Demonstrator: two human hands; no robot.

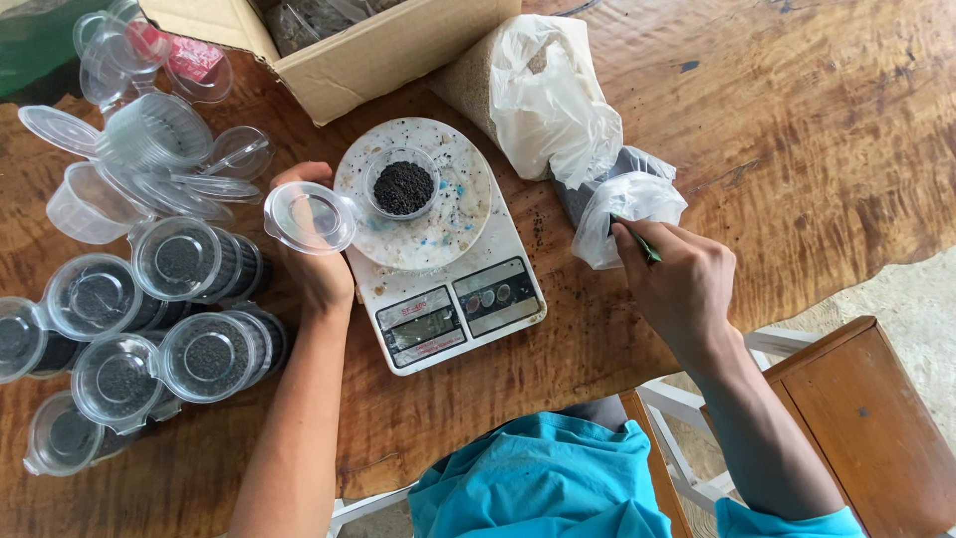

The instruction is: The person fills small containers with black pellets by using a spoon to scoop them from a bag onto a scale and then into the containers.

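Two hands: left hand rests beside the scale, grip unclear; right hand pinches a green scoop.

I see scale mid-tabletop, cup of seeds on its plate. Filled cups left, empty cups behind them. Box behind scale; bags right.

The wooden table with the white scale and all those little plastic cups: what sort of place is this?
Probably a small home or workshop packing spot, not a factory. A white digital kitchen scale weighs a clear cup of dark granules, filled lidded cups lie stacked on the rough wooden table, and a cardboard box stands behind.
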